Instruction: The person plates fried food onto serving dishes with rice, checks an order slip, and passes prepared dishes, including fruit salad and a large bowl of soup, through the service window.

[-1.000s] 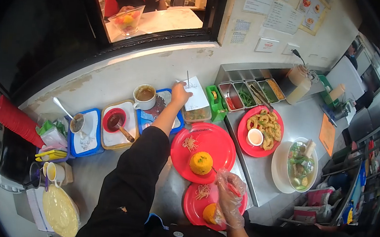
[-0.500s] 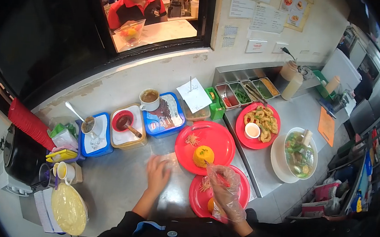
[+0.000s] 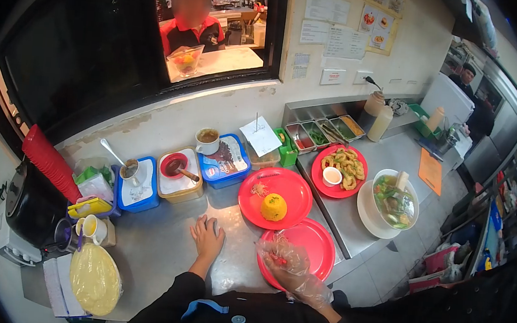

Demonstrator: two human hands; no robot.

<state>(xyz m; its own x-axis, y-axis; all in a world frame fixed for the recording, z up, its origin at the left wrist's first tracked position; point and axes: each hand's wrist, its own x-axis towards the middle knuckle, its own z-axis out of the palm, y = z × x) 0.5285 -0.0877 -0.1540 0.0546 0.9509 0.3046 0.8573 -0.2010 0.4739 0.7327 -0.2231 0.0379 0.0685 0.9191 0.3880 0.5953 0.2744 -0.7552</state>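
Two round, glossy red plates are lying flat, one beyond the other. The near plate (image 3: 322, 253) is sitting directly below the gloved right hand (image 3: 286, 267), which is hiding much of its left part. The far plate (image 3: 298, 194) is resting just past both hands, carrying a smooth, upright dome of yellow rice (image 3: 273, 208) dotted with green on top. A loose tuft of pale shreds (image 3: 260, 189) is lying beyond the dome. Small red bits (image 3: 279, 260), blurred, are showing among the right hand's fingers.
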